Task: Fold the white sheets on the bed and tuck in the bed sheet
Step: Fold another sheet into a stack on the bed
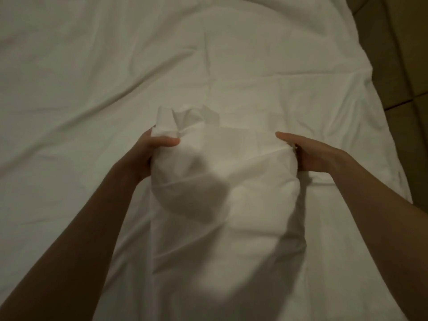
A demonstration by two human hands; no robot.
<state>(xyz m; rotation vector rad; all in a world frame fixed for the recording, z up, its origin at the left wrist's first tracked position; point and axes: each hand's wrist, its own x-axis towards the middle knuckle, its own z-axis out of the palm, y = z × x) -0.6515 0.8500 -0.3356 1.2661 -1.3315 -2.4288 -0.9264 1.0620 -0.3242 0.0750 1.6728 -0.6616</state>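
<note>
A person's two bare hands hold up a bunched white sheet [222,172] above a bed, seen from a head-worn camera looking down. The sheet is plain white, soft and creased, gathered into a rounded bundle between the hands, with a crumpled flap standing up at its top left corner and the rest hanging down toward the viewer in long folds. A dark rounded shadow falls across its middle. The left hand [151,150] grips the bundle's upper left edge, thumb curled over the cloth and fingers hidden behind it. The right hand [310,151] holds the upper right edge, thumb stretched along the top of the fabric; its fingers lie behind the cloth and cannot be made out. Beneath the bundle a second white layer, the bed sheet [92,66], covers the bed [391,186] from edge to edge, wrinkled with long diagonal creases. Two white sheets can be counted, one held and one spread. At the right edge a tan padded surface [403,72] with dark seams borders the bed.
</note>
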